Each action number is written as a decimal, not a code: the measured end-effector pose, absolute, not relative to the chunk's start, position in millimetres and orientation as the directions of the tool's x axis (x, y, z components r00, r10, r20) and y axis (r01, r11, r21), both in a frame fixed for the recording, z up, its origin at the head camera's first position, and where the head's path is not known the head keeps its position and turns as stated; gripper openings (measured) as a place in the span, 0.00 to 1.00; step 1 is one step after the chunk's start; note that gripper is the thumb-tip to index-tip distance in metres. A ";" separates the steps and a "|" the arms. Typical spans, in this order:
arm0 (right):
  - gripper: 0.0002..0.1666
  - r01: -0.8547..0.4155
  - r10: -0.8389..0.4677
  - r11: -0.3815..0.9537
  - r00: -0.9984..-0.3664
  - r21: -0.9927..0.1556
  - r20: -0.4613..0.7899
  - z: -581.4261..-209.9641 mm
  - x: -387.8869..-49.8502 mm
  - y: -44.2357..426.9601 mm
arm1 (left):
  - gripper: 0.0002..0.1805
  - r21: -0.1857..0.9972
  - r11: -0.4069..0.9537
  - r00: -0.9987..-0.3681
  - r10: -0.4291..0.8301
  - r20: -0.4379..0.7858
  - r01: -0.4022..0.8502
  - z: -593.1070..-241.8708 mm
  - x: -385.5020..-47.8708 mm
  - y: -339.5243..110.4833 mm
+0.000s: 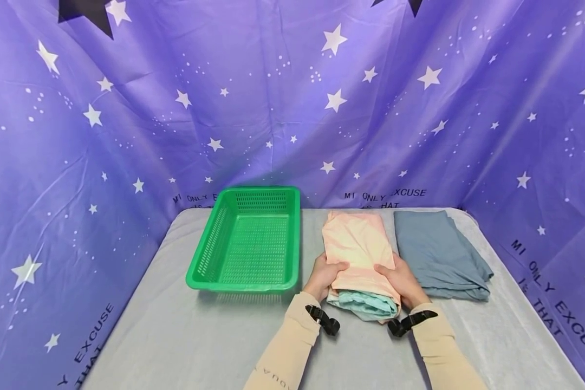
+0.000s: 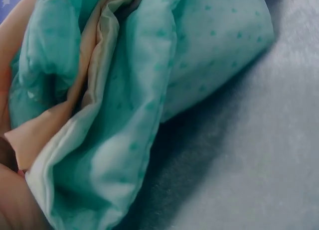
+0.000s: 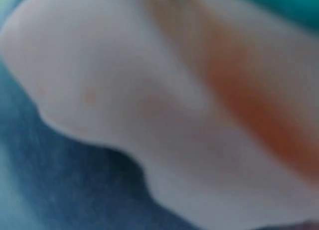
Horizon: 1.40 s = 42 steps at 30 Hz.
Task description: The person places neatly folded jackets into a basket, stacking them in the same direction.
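Observation:
A folded bundle of peach cloth [image 1: 358,244] with mint-green cloth [image 1: 365,303] showing at its near end lies between both hands. The left hand [image 1: 323,274] grips its left side, thumb on top and fingers out of sight beneath. The right hand [image 1: 403,279] grips the right side the same way. In the left wrist view, mint fabric with small darker marks [image 2: 199,56] hangs in loose folds beside part of the left hand [image 2: 17,200]. The right wrist view is blurred, filled by pale fabric [image 3: 124,90].
A green plastic basket [image 1: 292,244] stands left of the bundle, with nothing in it. Folded blue-grey cloth [image 1: 439,252] lies to the right, close to the right hand. Both rest on a grey-covered table [image 1: 190,341], with a purple star-patterned curtain [image 1: 273,97] behind and at the sides.

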State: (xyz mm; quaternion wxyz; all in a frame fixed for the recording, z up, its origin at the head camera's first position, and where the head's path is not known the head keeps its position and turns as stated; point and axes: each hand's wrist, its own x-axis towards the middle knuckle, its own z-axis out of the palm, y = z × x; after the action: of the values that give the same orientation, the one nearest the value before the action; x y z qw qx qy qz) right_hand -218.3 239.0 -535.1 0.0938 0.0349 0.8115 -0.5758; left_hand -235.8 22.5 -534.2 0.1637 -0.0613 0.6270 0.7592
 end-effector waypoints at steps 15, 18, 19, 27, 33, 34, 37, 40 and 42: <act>0.45 0.119 -0.057 0.198 -0.990 -0.973 -0.133 -503.6 -210.2 233.7 | 0.34 0.938 -0.231 -0.965 0.106 -0.241 -0.260 -516.0 -229.3 26.3; 0.46 0.099 -0.046 0.199 -0.993 -0.975 -0.111 -497.2 -209.5 232.4 | 0.32 0.931 -0.255 -0.964 0.117 -0.239 -0.262 -510.5 -228.1 25.3; 0.47 0.093 -0.046 0.198 -0.993 -0.976 -0.104 -495.4 -209.5 232.3 | 0.31 0.924 -0.272 -0.962 0.127 -0.242 -0.269 -508.7 -227.6 24.7; 0.47 0.048 -0.051 0.195 -0.997 -0.980 -0.059 -486.5 -208.6 231.2 | 0.13 0.866 -0.359 -0.936 0.190 -0.297 -0.347 -495.8 -224.6 19.4; 0.47 0.014 -0.050 0.174 -0.998 -0.985 -0.023 -478.7 -207.1 228.7 | 0.11 0.837 -0.410 -0.930 0.221 -0.295 -0.363 -487.9 -224.6 17.3; 0.47 0.011 -0.049 0.170 -0.999 -0.985 -0.020 -476.9 -206.6 227.9 | 0.11 0.835 -0.415 -0.930 0.224 -0.291 -0.362 -486.3 -224.3 17.1; 0.47 0.007 -0.052 0.165 -0.999 -0.986 -0.015 -470.8 -205.3 226.7 | 0.13 0.836 -0.424 -0.934 0.226 -0.275 -0.349 -479.7 -223.0 16.1; 0.46 0.002 -0.054 0.157 -0.999 -0.988 -0.011 -463.4 -203.2 225.1 | 0.14 0.837 -0.433 -0.939 0.227 -0.259 -0.335 -470.6 -221.5 14.5; 0.47 -0.001 -0.061 0.146 -0.998 -0.989 -0.008 -458.5 -202.3 223.5 | 0.16 0.836 -0.440 -0.942 0.221 -0.252 -0.327 -463.6 -220.8 12.8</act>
State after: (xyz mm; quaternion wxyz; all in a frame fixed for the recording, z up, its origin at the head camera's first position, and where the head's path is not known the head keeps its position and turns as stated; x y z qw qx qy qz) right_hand -202.3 223.5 -458.5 0.0228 -0.0206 0.7566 -0.6532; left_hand -220.8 12.8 -463.6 0.1617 -0.0529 0.5037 0.8470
